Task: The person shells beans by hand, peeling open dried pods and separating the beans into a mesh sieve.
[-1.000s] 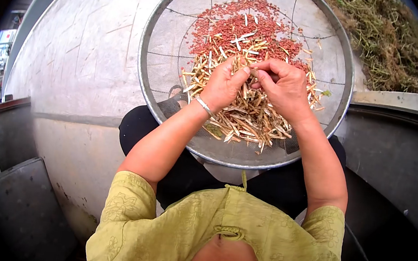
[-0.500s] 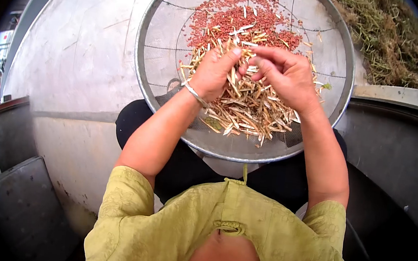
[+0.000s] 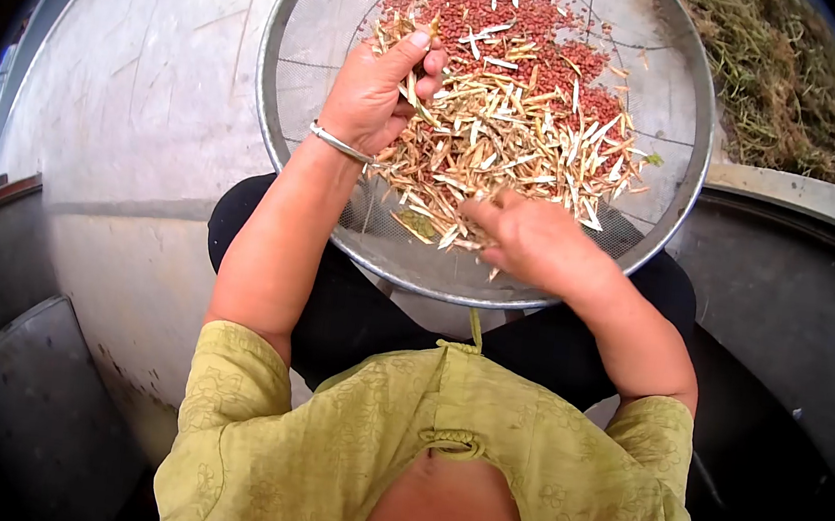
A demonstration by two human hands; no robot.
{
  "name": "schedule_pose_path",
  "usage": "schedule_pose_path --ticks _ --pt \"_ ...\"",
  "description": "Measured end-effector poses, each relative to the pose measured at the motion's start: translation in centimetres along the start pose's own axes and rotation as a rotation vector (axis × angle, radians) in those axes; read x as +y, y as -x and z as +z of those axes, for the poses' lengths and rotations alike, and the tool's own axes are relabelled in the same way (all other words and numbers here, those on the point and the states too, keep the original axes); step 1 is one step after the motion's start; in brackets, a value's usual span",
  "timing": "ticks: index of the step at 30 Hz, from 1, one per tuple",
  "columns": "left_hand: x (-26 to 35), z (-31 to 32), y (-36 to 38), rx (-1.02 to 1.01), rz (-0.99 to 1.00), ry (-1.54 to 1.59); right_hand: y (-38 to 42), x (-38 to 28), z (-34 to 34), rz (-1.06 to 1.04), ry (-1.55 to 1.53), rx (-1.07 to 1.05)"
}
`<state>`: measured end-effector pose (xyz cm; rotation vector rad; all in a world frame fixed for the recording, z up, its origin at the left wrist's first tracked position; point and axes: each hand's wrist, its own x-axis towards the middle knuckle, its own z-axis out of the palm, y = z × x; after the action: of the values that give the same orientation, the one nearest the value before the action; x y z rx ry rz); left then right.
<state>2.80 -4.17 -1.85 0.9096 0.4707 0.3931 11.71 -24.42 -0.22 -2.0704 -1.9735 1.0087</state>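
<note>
A round wire-mesh sieve [image 3: 266, 75] with a metal rim rests over my lap. Dry, split bean pods [image 3: 510, 139] are heaped in its middle, pale and brownish. Small red beans [image 3: 460, 24] spread across the far side of the mesh. My left hand [image 3: 379, 86], with a silver bangle [image 3: 340, 143] at the wrist, is closed on a bunch of dry pods at the left of the heap. Low at the heap's near edge, my right hand [image 3: 530, 236] touches the pods, thumb and fingers apart. Its fingertips are slightly blurred and partly among the pods.
A pile of dried plant stalks [image 3: 776, 84] lies at the upper right, behind a pale ledge [image 3: 805, 200]. A concrete surface [image 3: 153, 84] extends to the left. A dark grey panel [image 3: 58, 397] stands at the lower left.
My hands were together over the heap. The left has moved up and left with its pods; the right has come down to the heap's near edge. The sieve has shifted slightly up in view.
</note>
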Motion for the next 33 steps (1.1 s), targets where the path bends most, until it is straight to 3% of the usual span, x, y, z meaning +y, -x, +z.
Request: schedule_pose_path --ticks 2,7,8,11,14,17,24,29,33 --pt "0.0 0.1 -0.1 0.003 -0.014 0.0 -0.4 -0.3 1.4 -0.053 -0.017 -0.048" --pt "-0.3 -0.6 -0.3 0.005 -0.041 0.165 -1.2 1.2 1.2 -0.155 -0.163 0.136" --pt "-0.3 -0.7 -0.2 -0.011 -0.051 0.198 -1.6 2.0 0.7 -0.224 -0.285 0.269" --pt "-0.5 -0.4 -0.1 -0.034 -0.057 0.182 -1.5 2.6 -2.9 0.218 -0.942 0.154" --pt "-0.6 0.5 0.4 -0.043 -0.063 0.096 -2.1 3.8 -3.0 0.135 -1.308 0.394" --pt "-1.1 1.0 0.7 -0.05 -0.057 0.028 -2.1 4.1 -3.5 0.144 -1.466 0.357" --pt "-2.0 1.5 1.3 -0.046 -0.14 -0.235 -2.7 4.4 -3.2 0.115 -1.609 0.421" --pt "-2.0 1.8 1.5 -0.07 -0.135 -0.263 -2.9 3.9 -3.6 0.095 -1.628 0.51" --pt "-2.1 1.9 1.5 -0.051 -0.163 -0.217 -2.6 4.7 -3.7 0.035 -1.51 0.463"
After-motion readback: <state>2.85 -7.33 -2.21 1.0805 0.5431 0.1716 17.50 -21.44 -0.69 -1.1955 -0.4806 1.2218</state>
